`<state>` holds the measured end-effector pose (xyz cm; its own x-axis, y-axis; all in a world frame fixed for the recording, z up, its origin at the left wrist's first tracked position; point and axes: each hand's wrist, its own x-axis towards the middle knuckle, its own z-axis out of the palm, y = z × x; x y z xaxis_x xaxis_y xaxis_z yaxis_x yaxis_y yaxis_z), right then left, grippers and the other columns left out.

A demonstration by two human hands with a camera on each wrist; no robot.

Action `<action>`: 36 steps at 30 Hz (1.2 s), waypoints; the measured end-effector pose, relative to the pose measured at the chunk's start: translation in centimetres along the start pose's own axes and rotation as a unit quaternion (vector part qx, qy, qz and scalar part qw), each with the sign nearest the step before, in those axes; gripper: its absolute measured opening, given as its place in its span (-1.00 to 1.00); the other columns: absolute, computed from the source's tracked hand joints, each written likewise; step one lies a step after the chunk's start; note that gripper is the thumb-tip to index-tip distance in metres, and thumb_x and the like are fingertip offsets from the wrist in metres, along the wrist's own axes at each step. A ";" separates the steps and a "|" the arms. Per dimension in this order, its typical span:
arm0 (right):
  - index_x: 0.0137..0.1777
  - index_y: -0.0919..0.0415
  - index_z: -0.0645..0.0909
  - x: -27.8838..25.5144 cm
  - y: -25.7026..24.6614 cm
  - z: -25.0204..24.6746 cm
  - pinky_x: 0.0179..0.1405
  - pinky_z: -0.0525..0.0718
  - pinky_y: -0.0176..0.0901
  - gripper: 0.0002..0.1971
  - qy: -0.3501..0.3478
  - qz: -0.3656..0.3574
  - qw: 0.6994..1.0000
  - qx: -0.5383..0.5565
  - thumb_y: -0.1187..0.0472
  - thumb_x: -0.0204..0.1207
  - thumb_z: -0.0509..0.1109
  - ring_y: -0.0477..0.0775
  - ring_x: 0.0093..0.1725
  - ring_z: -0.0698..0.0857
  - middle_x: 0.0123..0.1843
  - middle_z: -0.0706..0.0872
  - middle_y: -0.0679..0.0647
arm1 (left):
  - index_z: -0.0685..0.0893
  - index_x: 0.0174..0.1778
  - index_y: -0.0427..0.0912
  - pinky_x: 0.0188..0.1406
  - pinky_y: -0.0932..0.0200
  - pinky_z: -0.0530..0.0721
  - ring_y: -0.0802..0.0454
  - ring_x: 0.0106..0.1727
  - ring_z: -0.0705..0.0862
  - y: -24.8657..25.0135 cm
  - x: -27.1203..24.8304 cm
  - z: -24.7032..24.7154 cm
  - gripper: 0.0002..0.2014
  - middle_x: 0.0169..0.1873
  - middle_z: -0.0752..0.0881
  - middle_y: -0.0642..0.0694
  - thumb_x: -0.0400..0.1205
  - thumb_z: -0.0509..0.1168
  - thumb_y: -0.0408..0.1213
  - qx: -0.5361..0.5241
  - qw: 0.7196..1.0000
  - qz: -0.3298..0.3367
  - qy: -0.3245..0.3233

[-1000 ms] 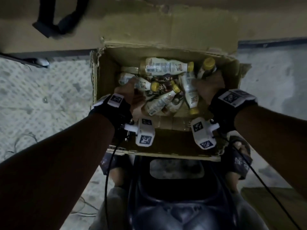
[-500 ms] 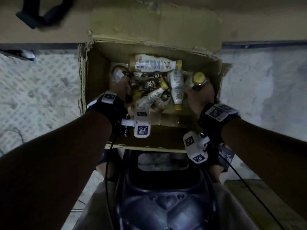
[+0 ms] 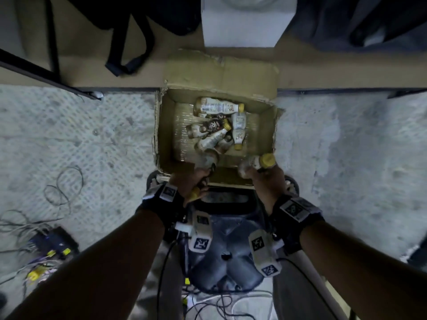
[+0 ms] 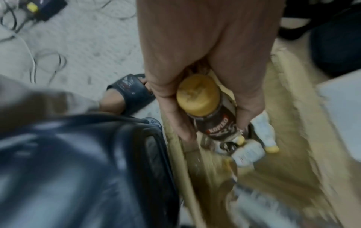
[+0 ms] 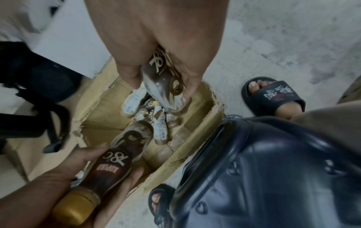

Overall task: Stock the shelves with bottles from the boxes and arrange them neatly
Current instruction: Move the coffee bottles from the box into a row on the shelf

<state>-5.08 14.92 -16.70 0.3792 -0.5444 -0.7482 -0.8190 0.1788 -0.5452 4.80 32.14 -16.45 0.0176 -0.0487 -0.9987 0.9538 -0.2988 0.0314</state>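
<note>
A: Starting at our left, a tangle of cables (image 3: 62,188) lies on the pale floor (image 3: 92,146). Then comes our left hand (image 3: 193,181), fingers curled round a dark-labelled bottle (image 4: 213,117); its yellow cap points back at our wrist.

B: Agreed. In the left wrist view we read "KOPIKO" on that label, and the bottle hangs over the near edge of the cardboard box (image 3: 163,135).

A: In the middle, the box stands open against the shelf (image 3: 92,72), with a loose heap of bottles (image 3: 217,128) lying on their sides inside it.

B: Below that we see a dark stool (image 3: 221,255) between our knees.

A: Further right, our right hand (image 3: 265,179) grips a second bottle (image 5: 162,81), cap up, just above the box's near right corner.

B: And a sandalled foot (image 5: 273,94) rests on the floor beside that corner.
</note>
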 end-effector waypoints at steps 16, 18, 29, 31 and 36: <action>0.15 0.21 0.70 -17.6 -15.1 -11.9 0.05 0.68 -0.11 -0.70 0.009 -0.058 0.998 0.013 0.24 0.42 0.58 0.09 0.05 0.75 0.04 0.81 0.06 | 0.75 0.16 -0.36 0.10 0.07 0.74 -0.10 0.02 0.75 3.2 -28.8 2.3 -0.63 -0.04 0.80 -0.20 0.43 0.56 -0.45 0.403 0.886 0.229 0.003; 0.14 0.22 0.70 -20.1 -17.3 -13.8 -0.11 0.65 -0.22 -0.69 0.007 -0.065 0.998 0.023 0.23 0.40 0.59 0.00 -0.04 0.76 0.01 0.82 0.04 | 0.75 0.17 -0.31 0.24 -0.03 0.68 -0.12 0.14 0.72 3.5 -32.7 3.3 -0.61 0.09 0.78 -0.20 0.43 0.57 -0.37 0.445 0.863 0.239 0.010; 0.03 0.27 0.71 -28.2 -26.9 -21.6 -0.22 0.65 -0.51 -0.83 -0.040 -0.217 0.975 0.030 0.36 0.46 0.52 -0.32 -0.21 0.74 -0.07 0.81 0.03 | 0.71 0.23 -0.14 -0.05 0.29 0.59 0.08 0.09 0.65 9.1 -46.2 6.9 -0.45 0.16 0.72 -0.04 0.31 0.66 -0.30 0.471 0.770 0.426 0.062; 0.03 0.31 0.74 -29.3 -28.6 -22.6 -0.01 0.72 -0.26 -0.85 -0.050 -0.238 0.970 0.013 0.38 0.47 0.51 -0.08 -0.06 0.79 -0.01 0.83 0.12 | 0.74 0.12 -0.06 -0.04 0.21 0.63 0.01 0.08 0.68 10.5 -48.4 7.3 -0.50 0.09 0.73 -0.03 0.26 0.67 -0.30 0.452 0.756 0.467 0.074; 0.06 0.32 0.73 -32.0 -33.2 -24.5 0.12 0.74 0.03 -0.78 -0.042 -0.301 0.953 -0.009 0.33 0.42 0.57 0.11 0.04 0.80 0.01 0.84 0.14 | 0.74 -0.04 -0.16 -0.06 0.03 0.74 -0.07 -0.09 0.77 13.4 -54.0 8.4 -0.61 -0.17 0.80 -0.06 0.24 0.63 -0.40 0.405 0.724 0.557 0.036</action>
<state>-0.57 6.29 34.64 0.8149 -0.4770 -0.3292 -0.4486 -0.1595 -0.8794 14.13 22.77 38.20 0.6851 -0.6476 -0.3335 -0.1520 -0.5749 0.8040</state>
